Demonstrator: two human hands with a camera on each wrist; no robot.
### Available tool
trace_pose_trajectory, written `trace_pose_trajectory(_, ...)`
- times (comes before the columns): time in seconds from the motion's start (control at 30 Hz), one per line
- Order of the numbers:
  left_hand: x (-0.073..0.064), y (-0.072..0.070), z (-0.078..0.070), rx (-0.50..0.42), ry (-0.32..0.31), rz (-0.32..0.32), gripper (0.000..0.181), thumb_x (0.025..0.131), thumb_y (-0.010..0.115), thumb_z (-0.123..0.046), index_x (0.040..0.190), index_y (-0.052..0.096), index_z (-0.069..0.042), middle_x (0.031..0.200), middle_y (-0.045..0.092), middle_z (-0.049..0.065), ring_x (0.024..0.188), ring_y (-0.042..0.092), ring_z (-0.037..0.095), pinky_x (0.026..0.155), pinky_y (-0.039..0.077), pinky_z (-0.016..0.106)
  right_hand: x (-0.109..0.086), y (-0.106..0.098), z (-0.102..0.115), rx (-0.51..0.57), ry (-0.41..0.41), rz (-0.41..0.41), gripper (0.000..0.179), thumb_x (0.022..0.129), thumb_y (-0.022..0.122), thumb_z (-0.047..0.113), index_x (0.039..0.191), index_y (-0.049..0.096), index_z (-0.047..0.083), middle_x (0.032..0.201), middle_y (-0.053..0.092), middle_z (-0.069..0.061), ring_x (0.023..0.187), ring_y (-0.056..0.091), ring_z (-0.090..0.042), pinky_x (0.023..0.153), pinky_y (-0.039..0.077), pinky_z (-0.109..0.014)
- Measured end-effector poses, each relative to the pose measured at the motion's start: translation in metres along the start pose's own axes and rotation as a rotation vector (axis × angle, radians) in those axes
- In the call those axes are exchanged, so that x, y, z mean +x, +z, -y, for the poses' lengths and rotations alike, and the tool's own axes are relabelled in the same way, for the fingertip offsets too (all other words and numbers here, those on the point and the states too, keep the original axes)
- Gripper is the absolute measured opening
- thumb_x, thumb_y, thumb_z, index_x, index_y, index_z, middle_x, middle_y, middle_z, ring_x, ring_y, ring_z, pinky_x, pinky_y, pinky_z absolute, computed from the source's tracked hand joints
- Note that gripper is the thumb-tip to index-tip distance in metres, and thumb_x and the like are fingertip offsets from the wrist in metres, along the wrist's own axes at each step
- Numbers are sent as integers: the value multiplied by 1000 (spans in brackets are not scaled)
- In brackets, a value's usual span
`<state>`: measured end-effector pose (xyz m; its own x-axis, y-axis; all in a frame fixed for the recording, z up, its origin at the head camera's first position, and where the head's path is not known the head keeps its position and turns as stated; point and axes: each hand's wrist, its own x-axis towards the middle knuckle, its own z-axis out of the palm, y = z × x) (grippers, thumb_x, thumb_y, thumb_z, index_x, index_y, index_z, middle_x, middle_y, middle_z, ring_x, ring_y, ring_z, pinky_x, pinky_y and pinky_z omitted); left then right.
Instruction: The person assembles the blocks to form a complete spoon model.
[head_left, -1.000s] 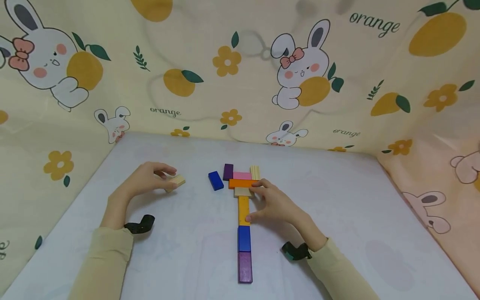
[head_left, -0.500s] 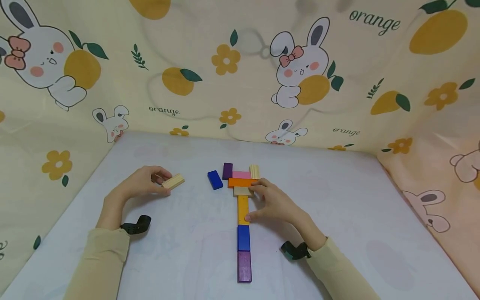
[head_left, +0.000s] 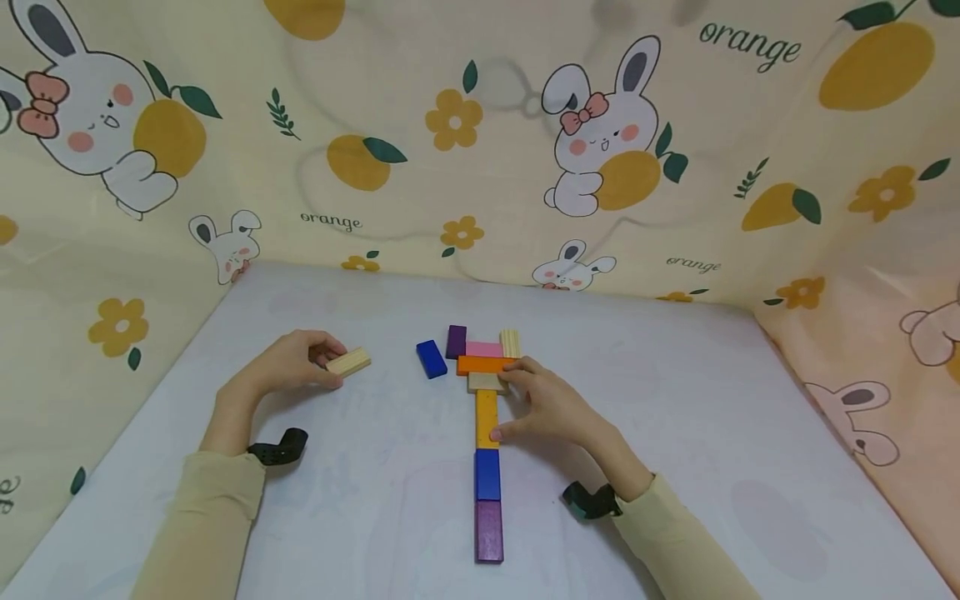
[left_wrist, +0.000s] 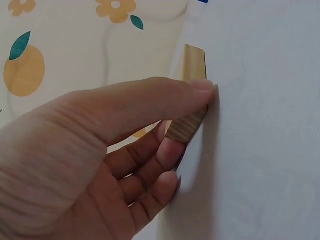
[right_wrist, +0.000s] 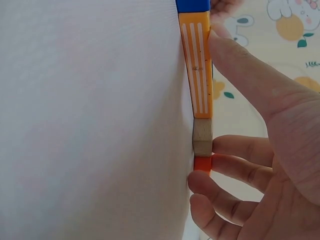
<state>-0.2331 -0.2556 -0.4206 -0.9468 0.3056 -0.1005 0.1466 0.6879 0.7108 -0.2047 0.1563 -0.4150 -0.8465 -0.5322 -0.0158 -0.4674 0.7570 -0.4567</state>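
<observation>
My left hand [head_left: 285,365] pinches a pale wooden block [head_left: 350,362] low over the table at the left. In the left wrist view the thumb lies across that block and the fingers curl beneath it. My right hand [head_left: 558,408] rests against the right side of a row of flat blocks. Its thumb touches the yellow block [right_wrist: 197,65], which has white stripes on its side. The fingertips are at the short wooden block [right_wrist: 202,130] and the orange block [head_left: 480,364]. Below the yellow block, a blue block [head_left: 487,475] and a purple block [head_left: 489,532] continue the row.
Above the orange block sit a dark purple block [head_left: 456,342], a pink block [head_left: 483,349] and a ridged wooden block [head_left: 510,342]. A loose blue block [head_left: 431,359] lies tilted left of them. A patterned cloth [head_left: 420,208] rises behind the white table [head_left: 675,400].
The left fingers have shifted on the wooden block, which has turned slightly and now shows more of its top face. The right hand and the row have stayed put.
</observation>
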Motion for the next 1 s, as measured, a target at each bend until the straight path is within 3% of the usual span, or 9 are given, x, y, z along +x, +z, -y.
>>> trace_pose_trajectory(0.17,1,0,-2,23,-15,2,46,78,84,-16,117,65,0,101,65,8,92,56,25,83,45,38,0,0,-2,1,-3,2,92,65,85,60,137,58,8,138,50,-7,120,50,-26,104,41,-46)
trace_pose_trajectory(0.4,-1,-1,-5,39,20,-8,45,79,83,-15,117,66,2,103,66,9,92,57,25,85,46,41,1,0,-4,-9,-16,1,92,65,84,62,136,59,8,136,50,-6,119,51,-24,104,41,-44)
trace_pose_trajectory(0.67,0,-3,-6,-8,27,-32,46,81,80,-14,122,65,1,103,65,10,93,60,25,83,49,40,2,0,-4,-8,-2,11,93,64,84,62,137,58,9,138,50,-7,121,50,-26,104,41,-45)
trace_pose_trajectory(0.87,0,-1,-20,-57,73,-72,42,83,78,-10,122,66,1,108,66,12,97,61,25,85,51,39,1,-1,-4,-11,-11,14,93,65,83,62,137,58,8,138,49,-8,121,50,-26,104,41,-45)
trace_pose_trajectory(1.0,10,6,-40,-104,141,-76,41,83,79,-9,120,67,0,113,66,12,99,60,25,87,52,38,-2,-2,-3,4,-16,-1,93,66,84,60,137,57,7,137,49,-8,120,50,-27,104,41,-46)
